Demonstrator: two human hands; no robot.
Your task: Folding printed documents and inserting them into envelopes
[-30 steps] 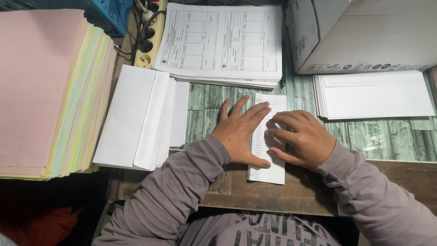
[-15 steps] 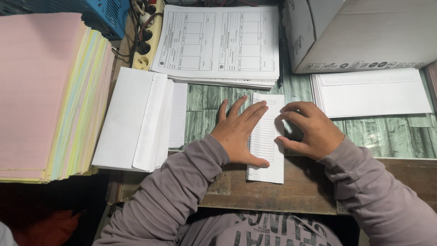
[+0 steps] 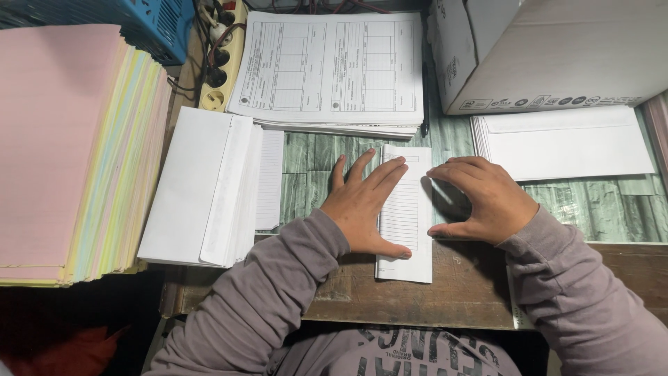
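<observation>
Both hands on the folded form, mid-worktop!

The left hand [image 3: 362, 205] lies flat, fingers spread, pressing the left part of the folded printed sheet [image 3: 407, 216], which sits on the worktop [image 3: 313, 167] with its lower end over the wooden front edge. The right hand [image 3: 480, 198] arches open at the sheet's right edge, fingertips and thumb touching down, gripping nothing. Left of it, a stack of white envelopes [image 3: 202, 184]; above, a pile of printed forms [image 3: 330, 69]; right, more envelopes [image 3: 567, 143] under a cardboard box [image 3: 550, 49].
</observation>
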